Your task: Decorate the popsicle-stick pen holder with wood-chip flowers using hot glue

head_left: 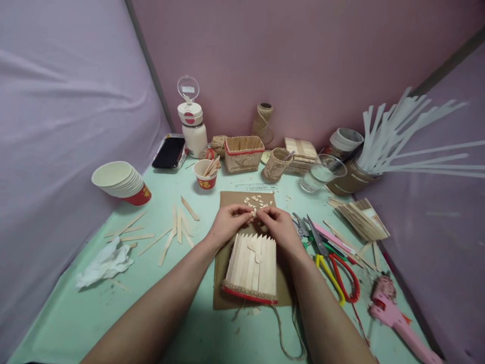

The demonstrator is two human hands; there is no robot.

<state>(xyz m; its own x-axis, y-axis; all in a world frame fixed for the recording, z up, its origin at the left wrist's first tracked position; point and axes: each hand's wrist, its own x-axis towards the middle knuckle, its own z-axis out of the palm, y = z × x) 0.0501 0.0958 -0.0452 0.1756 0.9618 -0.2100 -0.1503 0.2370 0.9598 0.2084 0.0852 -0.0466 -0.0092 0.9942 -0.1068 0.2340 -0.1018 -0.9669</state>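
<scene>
Nearest, flat on a brown cardboard sheet (223, 293): a small box of pale wooden craft sticks with a red-trimmed rim (253, 268), lying between both wrists. Just beyond its far edge, left hand (227, 222) and right hand (278, 225) drawn together, thumbs and fingertips nearly closed, pinching a tiny pale wooden chip (254, 214) between them. Right behind, scattered wooden offcuts (255, 201) on the same cardboard. To the right, red-handled scissors (343, 278) beside yellow-handled ones; to the left, loose craft sticks (178, 227) and crumpled white tissue (104, 263). Farther back, a red paper cup of sticks (204, 177) and a white bottle (193, 129).
</scene>
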